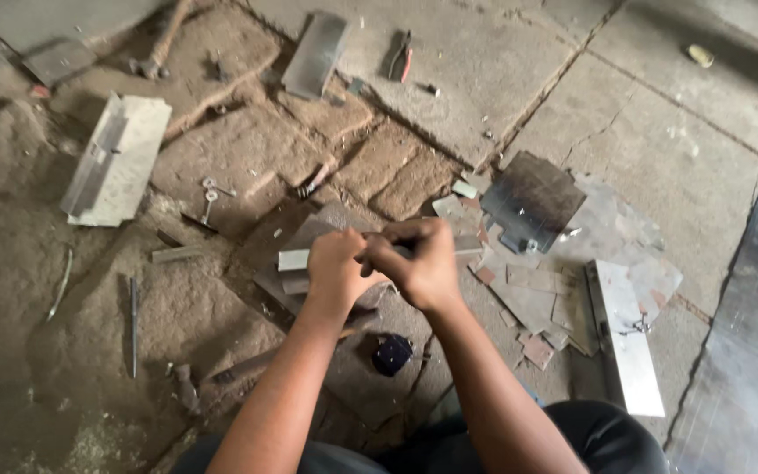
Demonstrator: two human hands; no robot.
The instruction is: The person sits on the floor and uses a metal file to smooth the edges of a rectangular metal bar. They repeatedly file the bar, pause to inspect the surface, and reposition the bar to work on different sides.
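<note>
Right at the middle of the view, both hands are bunched together over a small grey metal strip (295,259) that sticks out toward 9 o'clock. Left hand (337,263) is curled tight around the strip's near end, and right hand (421,262) is closed over the same spot, fingers pinching something I can't make out because the knuckles hide it. So the piece is in hand and being worked, though nothing looks finished on it from here, no bend or join I can see.

Under the hands sits a flat metal plate (309,230) on the stone floor. Around 3 o'clock there's a heap of cut sheet scraps (532,294) and a folded channel piece (626,338), so a fair bit of cutting looks done already. A dark square sheet (532,200) lies at 2 o'clock. Pliers (401,54) rest up at 12, a hammer (158,48) at 11, another bent sheet (116,160) at 10, all untouched, well apart from the hands.
</note>
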